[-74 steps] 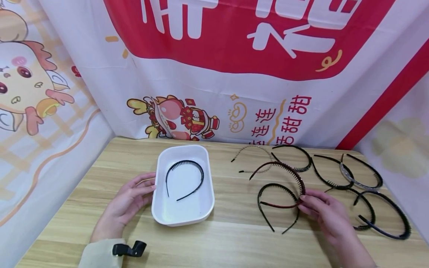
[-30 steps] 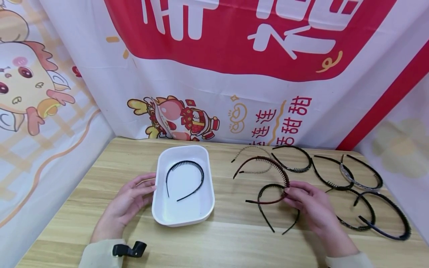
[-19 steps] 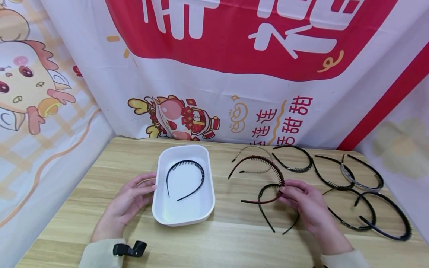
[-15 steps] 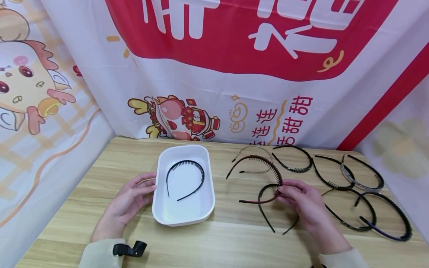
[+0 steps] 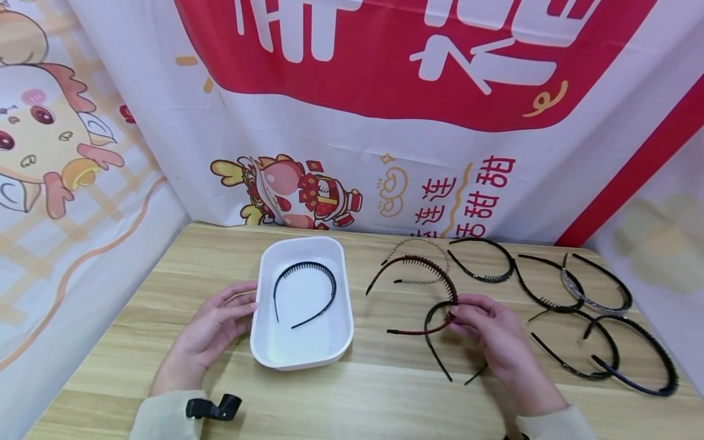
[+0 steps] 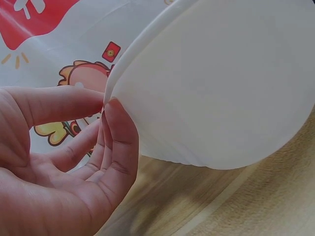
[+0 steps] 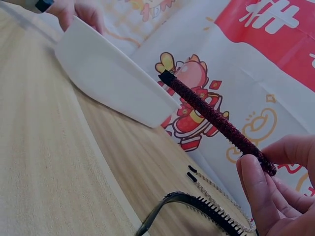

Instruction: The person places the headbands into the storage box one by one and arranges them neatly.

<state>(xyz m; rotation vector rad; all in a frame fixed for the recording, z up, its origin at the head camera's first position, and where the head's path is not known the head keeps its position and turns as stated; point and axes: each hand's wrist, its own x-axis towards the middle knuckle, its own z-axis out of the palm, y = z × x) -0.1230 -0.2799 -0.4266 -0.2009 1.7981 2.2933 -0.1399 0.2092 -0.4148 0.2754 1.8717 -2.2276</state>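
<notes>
A dark red toothed headband (image 5: 419, 259) is pinched between the thumb and fingers of my right hand (image 5: 492, 333), raised over the table. In the right wrist view its glittery red band (image 7: 211, 115) shows edge-on with a black tip. Below it a black toothed headband (image 5: 434, 354) lies on the table, partly hidden by the hand. My left hand (image 5: 211, 333) holds the left rim of a white plastic tub (image 5: 301, 360), thumb and finger meeting at the edge in the left wrist view. Inside the tub lies a thin black toothed headband (image 5: 333, 287).
A beaded gold headband (image 5: 418, 240) and a black headband (image 5: 489, 244) lie at the back of the wooden table (image 5: 352, 406). Several more, including a thick dark headband (image 5: 662, 354), overlap at the right. A printed cloth (image 5: 352, 140) hangs behind the table.
My right hand has carried the dark red headband leftward from the right side, towards the tub. The left hand stays at the tub's rim.
</notes>
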